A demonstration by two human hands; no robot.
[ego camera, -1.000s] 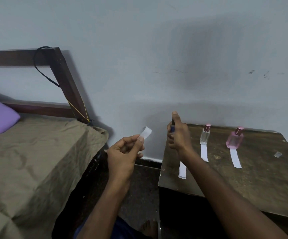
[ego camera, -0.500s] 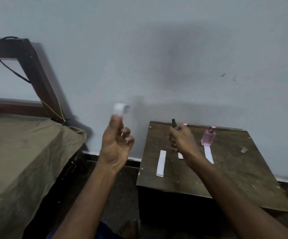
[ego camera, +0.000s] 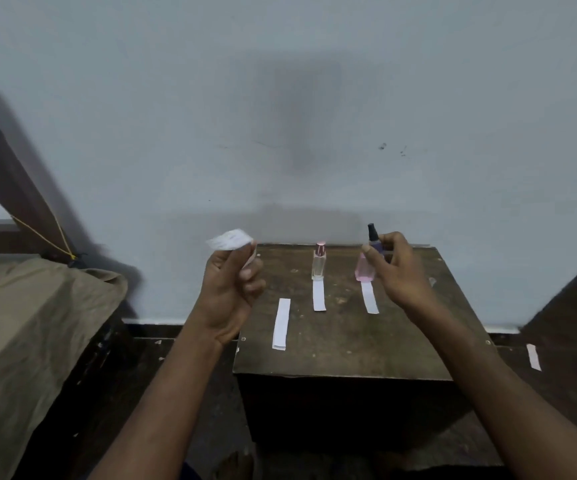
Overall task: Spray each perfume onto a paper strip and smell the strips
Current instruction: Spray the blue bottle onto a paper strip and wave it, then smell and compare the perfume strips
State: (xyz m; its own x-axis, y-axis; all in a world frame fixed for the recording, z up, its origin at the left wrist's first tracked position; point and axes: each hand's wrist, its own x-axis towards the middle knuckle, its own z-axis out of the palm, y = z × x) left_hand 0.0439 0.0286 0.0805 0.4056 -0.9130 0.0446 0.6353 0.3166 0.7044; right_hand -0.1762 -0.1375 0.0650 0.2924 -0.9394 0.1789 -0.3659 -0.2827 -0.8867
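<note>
The tabletop [ego camera: 349,341] is dark brown wood. The paper strips [ego camera: 281,323] are white. One bottle [ego camera: 318,263] is clear, another bottle [ego camera: 363,270] pink. The wall [ego camera: 280,98] is pale grey-blue, the bedsheet [ego camera: 20,323] olive-brown.

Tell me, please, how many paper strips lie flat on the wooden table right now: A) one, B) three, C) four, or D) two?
B: on the table, one strip lies alone, one by the clear bottle, one by the pink bottle.
</note>
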